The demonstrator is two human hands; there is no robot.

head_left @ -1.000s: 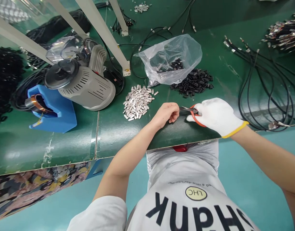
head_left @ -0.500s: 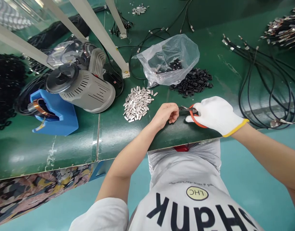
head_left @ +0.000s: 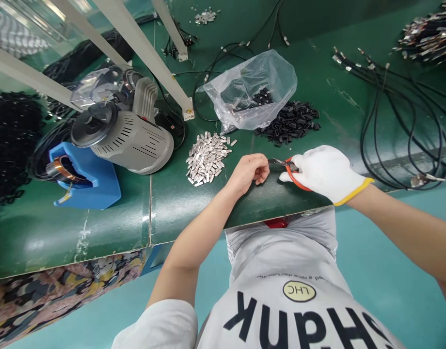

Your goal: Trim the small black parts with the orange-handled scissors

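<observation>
My right hand (head_left: 319,172), in a white glove with a yellow cuff, is closed around a pair of pliers with orange-red handles (head_left: 298,180). Their jaws point left and reach my left hand's fingertips. My bare left hand (head_left: 250,172) is pinched shut; a small dark piece seems to show at the fingertips, but I cannot make out what it is. Left of that hand lies a pile of small silver metal connector shells (head_left: 206,159). Beyond both hands is a heap of small black plastic parts (head_left: 290,123), partly under an open clear plastic bag (head_left: 252,92) holding more of them.
A grey machine (head_left: 130,138) stands at left beside a blue tape dispenser (head_left: 87,177). Metal posts (head_left: 146,53) rise behind it. Black cables (head_left: 381,111) lie coiled at right, with a cable bundle (head_left: 428,39) behind. The green table's front edge (head_left: 194,236) runs close to my body.
The view has shifted slightly. Both hands stay nearly in place, the pliers still meeting the left fingertips.
</observation>
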